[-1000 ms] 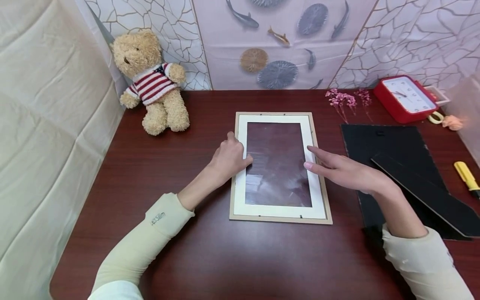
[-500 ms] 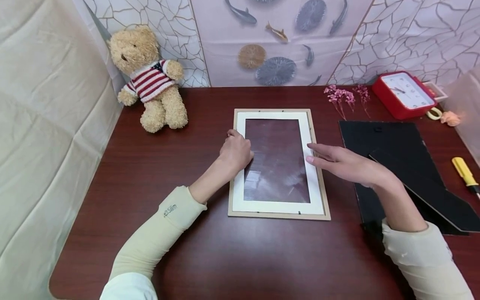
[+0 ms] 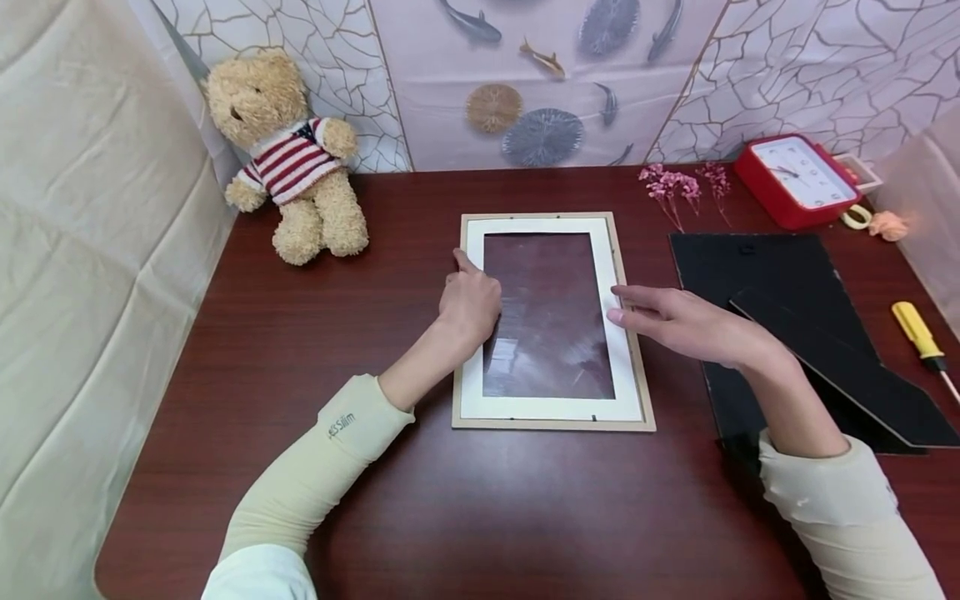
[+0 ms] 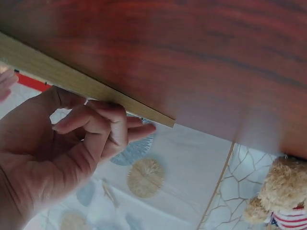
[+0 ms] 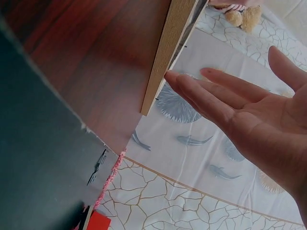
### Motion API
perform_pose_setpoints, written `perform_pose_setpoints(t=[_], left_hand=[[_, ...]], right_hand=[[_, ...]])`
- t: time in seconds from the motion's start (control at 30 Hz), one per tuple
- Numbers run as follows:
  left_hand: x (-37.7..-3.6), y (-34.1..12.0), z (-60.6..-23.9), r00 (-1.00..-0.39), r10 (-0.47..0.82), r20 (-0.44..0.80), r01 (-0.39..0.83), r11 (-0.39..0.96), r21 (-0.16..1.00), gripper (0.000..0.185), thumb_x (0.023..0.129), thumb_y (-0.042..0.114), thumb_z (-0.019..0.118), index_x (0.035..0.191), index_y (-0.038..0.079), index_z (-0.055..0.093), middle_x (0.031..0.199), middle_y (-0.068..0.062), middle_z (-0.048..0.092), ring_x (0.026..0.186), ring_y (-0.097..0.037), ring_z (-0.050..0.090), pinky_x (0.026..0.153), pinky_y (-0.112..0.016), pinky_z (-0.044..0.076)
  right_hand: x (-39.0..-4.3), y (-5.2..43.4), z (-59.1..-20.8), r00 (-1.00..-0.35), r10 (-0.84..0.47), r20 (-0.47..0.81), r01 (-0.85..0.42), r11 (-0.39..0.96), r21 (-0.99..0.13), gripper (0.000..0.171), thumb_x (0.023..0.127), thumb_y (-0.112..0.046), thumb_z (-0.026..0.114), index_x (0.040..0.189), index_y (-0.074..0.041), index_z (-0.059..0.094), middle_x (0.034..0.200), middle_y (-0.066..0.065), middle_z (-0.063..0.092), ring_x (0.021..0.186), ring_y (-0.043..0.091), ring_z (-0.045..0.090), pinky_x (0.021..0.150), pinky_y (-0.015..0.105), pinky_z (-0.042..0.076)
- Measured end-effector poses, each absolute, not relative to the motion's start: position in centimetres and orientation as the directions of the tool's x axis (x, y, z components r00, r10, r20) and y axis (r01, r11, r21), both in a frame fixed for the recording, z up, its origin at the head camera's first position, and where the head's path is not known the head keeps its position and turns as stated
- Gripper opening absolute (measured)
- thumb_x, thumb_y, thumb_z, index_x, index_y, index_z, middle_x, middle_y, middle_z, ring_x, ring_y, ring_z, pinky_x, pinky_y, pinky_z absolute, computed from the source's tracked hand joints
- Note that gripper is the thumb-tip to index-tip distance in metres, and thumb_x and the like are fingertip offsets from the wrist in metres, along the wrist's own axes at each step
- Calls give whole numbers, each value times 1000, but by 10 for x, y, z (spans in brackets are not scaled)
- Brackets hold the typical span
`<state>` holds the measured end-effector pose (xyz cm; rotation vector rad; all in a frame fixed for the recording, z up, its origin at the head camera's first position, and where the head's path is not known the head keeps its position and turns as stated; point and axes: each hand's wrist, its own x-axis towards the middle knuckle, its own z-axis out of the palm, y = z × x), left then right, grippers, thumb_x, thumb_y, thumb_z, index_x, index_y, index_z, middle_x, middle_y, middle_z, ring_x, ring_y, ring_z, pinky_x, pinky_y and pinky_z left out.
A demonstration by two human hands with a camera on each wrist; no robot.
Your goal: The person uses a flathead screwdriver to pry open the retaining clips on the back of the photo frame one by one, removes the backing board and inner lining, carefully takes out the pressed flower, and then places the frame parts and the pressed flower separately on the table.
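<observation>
A picture frame [image 3: 552, 423] lies face down on the dark red table. Its wooden rim surrounds a white mat [image 3: 547, 409] and a clear pane [image 3: 547, 325]. My left hand [image 3: 470, 308] is over the frame's left side, its index finger stretched toward the far end along the rim. In the left wrist view, the other fingers [image 4: 91, 122] bend loosely beside the wooden edge; exact contact is unclear. My right hand [image 3: 697, 327] is over the right side, fingers straight. Its fingertips [image 5: 173, 76] are at the frame's edge in the right wrist view, touching or just above it.
A black backing board [image 3: 757, 267] with a stand leg [image 3: 840, 367] lies at right. Beyond are a yellow-handled screwdriver [image 3: 917, 329], a red clock [image 3: 797, 179] and pink dried flowers [image 3: 671, 185]. A teddy bear [image 3: 288, 158] sits at back left.
The left hand has shifted slightly and its index finger has straightened from a bent pose along the rim. The right hand has stayed nearly still. The head view has shifted a little.
</observation>
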<state>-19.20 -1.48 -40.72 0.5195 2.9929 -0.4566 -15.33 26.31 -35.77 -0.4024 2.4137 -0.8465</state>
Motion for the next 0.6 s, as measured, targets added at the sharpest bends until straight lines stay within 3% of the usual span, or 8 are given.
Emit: perform_pose_setpoints(t=[0.13, 0.37, 0.47, 0.6], left_hand=[[-191, -13, -407, -945, 321, -65, 327, 906, -270, 31, 109, 5, 55, 118, 2, 85, 144, -46, 58, 84, -31, 81, 62, -28, 64], [-195, -9, -402, -944, 328, -32, 327, 919, -221, 28, 104, 2, 62, 111, 9, 88, 128, -30, 75, 126, -45, 73, 65, -32, 67], [-199, -4, -400, -945, 320, -63, 326, 919, -224, 30, 105, 2, 60, 112, 11, 88, 127, -29, 76, 124, -47, 74, 63, -31, 66], [-202, 2, -398, -948, 304, -99, 320, 907, -273, 32, 106, 4, 59, 117, 14, 87, 128, -34, 74, 106, -41, 81, 57, -24, 62]], right_hand=[[-153, 264, -358, -808, -449, -383, -125, 764, -633, 72, 115, -39, 56, 166, 8, 37, 168, 34, 43, 154, 51, 44, 121, 72, 39], [-153, 263, -358, -807, -455, -376, -144, 770, -622, 67, 115, -38, 57, 163, 7, 45, 164, 31, 49, 151, 49, 50, 120, 70, 42], [-153, 262, -358, -811, -452, -372, -145, 771, -620, 65, 115, -37, 58, 161, 7, 48, 162, 30, 53, 148, 48, 53, 118, 70, 43], [-152, 261, -358, -814, -455, -360, -151, 765, -626, 61, 115, -34, 59, 158, 8, 52, 158, 30, 56, 145, 47, 57, 117, 69, 45]])
